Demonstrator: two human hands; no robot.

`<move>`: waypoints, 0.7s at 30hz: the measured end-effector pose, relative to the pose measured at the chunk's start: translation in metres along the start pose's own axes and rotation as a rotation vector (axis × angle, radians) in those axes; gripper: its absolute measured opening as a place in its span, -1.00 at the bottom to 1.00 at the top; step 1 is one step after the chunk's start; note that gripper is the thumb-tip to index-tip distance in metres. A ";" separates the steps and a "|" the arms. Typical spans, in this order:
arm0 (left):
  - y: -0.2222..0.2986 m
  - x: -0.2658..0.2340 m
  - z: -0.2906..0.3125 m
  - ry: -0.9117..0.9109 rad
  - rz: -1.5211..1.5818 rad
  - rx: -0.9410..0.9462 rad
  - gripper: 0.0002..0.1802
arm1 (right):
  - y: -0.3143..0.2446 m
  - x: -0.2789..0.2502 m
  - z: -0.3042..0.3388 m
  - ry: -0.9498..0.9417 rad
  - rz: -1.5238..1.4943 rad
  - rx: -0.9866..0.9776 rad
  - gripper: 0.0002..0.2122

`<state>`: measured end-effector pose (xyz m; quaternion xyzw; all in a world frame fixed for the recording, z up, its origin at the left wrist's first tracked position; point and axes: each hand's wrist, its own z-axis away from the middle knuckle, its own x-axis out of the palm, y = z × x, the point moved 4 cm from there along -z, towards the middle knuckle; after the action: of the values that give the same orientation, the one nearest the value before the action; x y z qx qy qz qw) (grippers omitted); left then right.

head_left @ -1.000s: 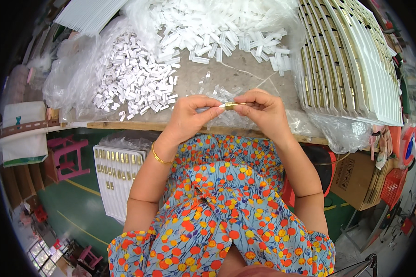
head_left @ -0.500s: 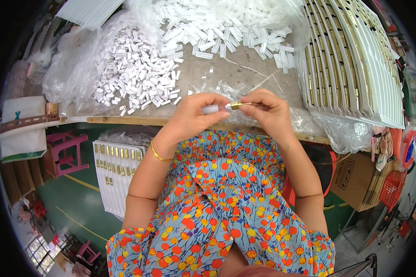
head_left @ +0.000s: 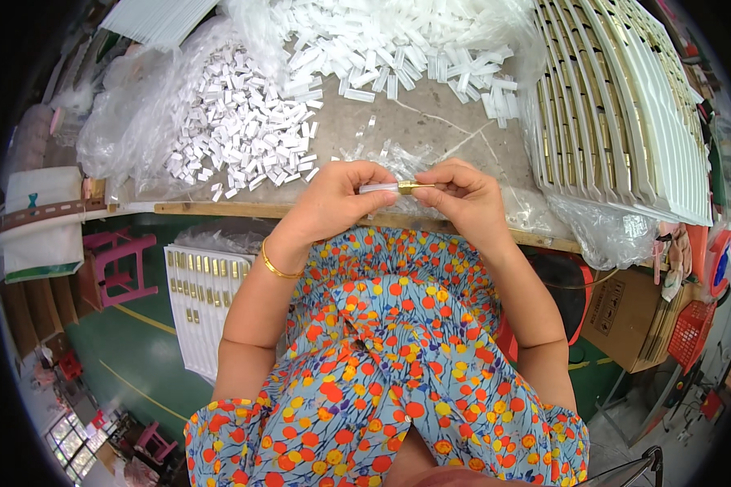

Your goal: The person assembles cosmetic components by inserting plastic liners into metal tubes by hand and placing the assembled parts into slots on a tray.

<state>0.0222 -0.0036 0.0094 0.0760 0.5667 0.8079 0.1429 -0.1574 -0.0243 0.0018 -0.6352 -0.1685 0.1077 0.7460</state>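
My left hand (head_left: 335,197) pinches a translucent plastic tube (head_left: 376,187) between thumb and fingers, just above the table's front edge. A gold-coloured cap-like piece (head_left: 407,187) is gripped by the fingertips of my right hand (head_left: 469,199). The tube's right end and the gold piece meet in line, held level; whether one is seated in the other I cannot tell. Beyond my hands, small clear plastic bits (head_left: 394,154) lie on the grey table (head_left: 430,122).
Small white pieces (head_left: 248,134) are heaped at the left, clear tubes (head_left: 390,61) at the back. White trays (head_left: 617,105) with gold pieces are stacked at the right beside crumpled plastic film (head_left: 605,235). Another tray (head_left: 207,312) stands below the wooden edge (head_left: 219,210), near a pink stool (head_left: 122,264).
The small white part that showed between the tube and the gold piece is no longer visible. Tube and gold piece have come together, and my hands are slightly closer.
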 end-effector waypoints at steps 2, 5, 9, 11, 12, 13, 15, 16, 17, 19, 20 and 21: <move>0.000 0.002 -0.001 0.014 -0.066 0.048 -0.83 | 0.000 0.000 0.000 0.012 0.075 -0.051 -0.88; 0.001 0.003 -0.001 0.018 -0.036 0.026 -0.84 | -0.002 0.000 0.000 0.001 0.033 -0.020 -0.88; -0.008 0.003 0.000 0.035 -0.031 0.021 -0.85 | -0.001 -0.001 -0.001 -0.021 0.131 -0.003 -0.89; -0.011 0.004 0.001 0.034 -0.040 0.046 -0.85 | 0.005 -0.002 -0.003 -0.099 0.176 0.199 -0.90; -0.012 0.004 0.001 0.033 -0.038 0.044 -0.85 | 0.003 -0.001 -0.002 -0.098 0.176 0.203 -0.90; -0.013 0.004 0.001 0.035 -0.046 0.059 -0.86 | 0.001 0.001 -0.001 -0.092 0.131 0.203 -0.91; -0.013 0.003 0.001 0.041 -0.053 0.072 -0.86 | 0.001 0.004 0.001 -0.090 0.085 0.205 -0.91; -0.014 0.003 0.000 0.029 -0.042 0.042 -0.86 | -0.001 0.005 0.002 -0.075 0.130 0.122 -0.92; -0.015 0.004 0.000 0.018 -0.030 0.012 -0.86 | -0.003 0.006 0.003 -0.060 0.174 0.040 -0.92; -0.013 0.006 0.000 0.008 0.000 -0.002 -0.86 | 0.004 0.004 0.003 -0.071 0.182 0.051 -0.92; -0.012 0.006 0.000 -0.002 0.030 -0.013 -0.86 | 0.006 0.003 0.002 -0.081 0.190 0.060 -0.92; -0.012 0.007 0.000 -0.005 0.031 -0.015 -0.86 | 0.007 0.003 0.002 -0.079 0.189 0.063 -0.92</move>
<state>0.0174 0.0024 -0.0019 0.0856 0.5590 0.8140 0.1324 -0.1548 -0.0197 -0.0045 -0.6198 -0.1337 0.2081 0.7447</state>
